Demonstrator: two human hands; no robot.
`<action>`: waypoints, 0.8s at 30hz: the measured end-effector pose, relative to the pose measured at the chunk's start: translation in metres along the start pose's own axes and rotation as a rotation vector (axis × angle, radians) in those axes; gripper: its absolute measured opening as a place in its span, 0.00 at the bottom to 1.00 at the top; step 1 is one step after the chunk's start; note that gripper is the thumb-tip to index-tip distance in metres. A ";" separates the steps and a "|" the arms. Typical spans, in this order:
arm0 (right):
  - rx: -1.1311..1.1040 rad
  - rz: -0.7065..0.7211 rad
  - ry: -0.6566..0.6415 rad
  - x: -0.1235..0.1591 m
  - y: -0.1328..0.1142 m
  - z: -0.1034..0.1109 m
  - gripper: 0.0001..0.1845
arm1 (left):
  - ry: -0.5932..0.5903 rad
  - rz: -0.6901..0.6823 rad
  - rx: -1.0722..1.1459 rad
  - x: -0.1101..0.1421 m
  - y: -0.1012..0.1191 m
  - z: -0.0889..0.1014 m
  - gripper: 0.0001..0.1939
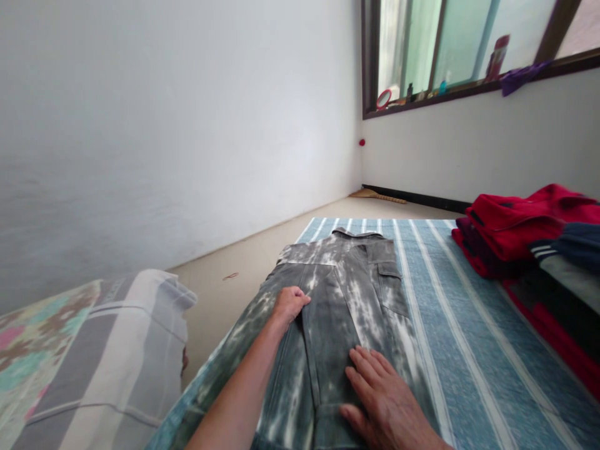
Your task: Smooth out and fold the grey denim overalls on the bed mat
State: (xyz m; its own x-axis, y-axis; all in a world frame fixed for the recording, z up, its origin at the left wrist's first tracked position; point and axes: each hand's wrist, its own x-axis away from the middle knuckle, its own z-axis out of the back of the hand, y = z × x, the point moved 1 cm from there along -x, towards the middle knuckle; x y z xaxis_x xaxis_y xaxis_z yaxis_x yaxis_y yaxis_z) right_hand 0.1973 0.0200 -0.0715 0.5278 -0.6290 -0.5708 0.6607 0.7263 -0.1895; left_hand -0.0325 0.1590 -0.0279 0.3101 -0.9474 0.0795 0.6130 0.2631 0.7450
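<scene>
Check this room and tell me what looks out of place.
A small red blob sits on the white wall near the corner, nothing visibly holding it. A thin reddish band lies loose on the pale floor.

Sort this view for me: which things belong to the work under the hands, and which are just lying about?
Part of the work: left hand, right hand, grey tie-dyed denim overalls, blue striped bedsheet beneath them.

Lying about: stacked red clothes, patterned bedding, broom, round mirror.

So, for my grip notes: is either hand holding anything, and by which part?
Nothing clearly: the right hand lies flat on the grey tie-dyed garment; the left hand rests curled at its folded edge; whether it pinches is unclear.
</scene>
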 end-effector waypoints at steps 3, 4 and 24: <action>0.007 -0.002 0.007 0.000 0.000 -0.001 0.24 | 0.006 0.030 0.110 0.004 0.002 -0.003 0.04; 0.010 0.001 0.009 -0.001 0.000 -0.001 0.24 | 0.007 0.036 0.149 0.005 0.002 -0.004 0.04; 0.026 -0.008 0.043 0.001 0.002 -0.010 0.27 | 0.004 0.170 0.644 0.015 -0.004 -0.005 0.14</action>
State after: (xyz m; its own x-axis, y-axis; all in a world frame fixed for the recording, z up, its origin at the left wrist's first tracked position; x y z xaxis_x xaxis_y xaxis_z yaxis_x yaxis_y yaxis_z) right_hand 0.1939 0.0230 -0.0802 0.4993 -0.6216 -0.6036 0.6786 0.7137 -0.1736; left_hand -0.0268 0.1445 -0.0331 0.3678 -0.9012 0.2292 -0.0008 0.2462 0.9692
